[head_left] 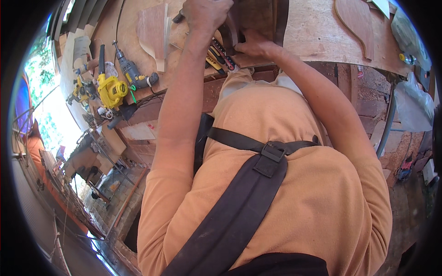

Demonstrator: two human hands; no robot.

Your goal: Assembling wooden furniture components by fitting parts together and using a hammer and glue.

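Note:
At the top edge of the view, my left hand (207,14) is closed in a fist over the workbench. What it holds, if anything, is hidden; a short dark handle-like end (178,18) shows beside it. A dark brown wooden piece (260,20) with upright sides stands in front of me, partly cut off by the frame. My right hand (256,44) grips its near left part, thumb toward the left. Between my forearms, at the bench edge, lie a yellow-and-black utility knife (214,60) and a red-and-black hand tool (223,53).
The plywood workbench (308,43) carries curved wooden panels on the left (153,34) and right (357,23). A yellow blower (111,89) and a grey power drill (133,71) lie at left. A plastic bag (414,103) hangs at the right end.

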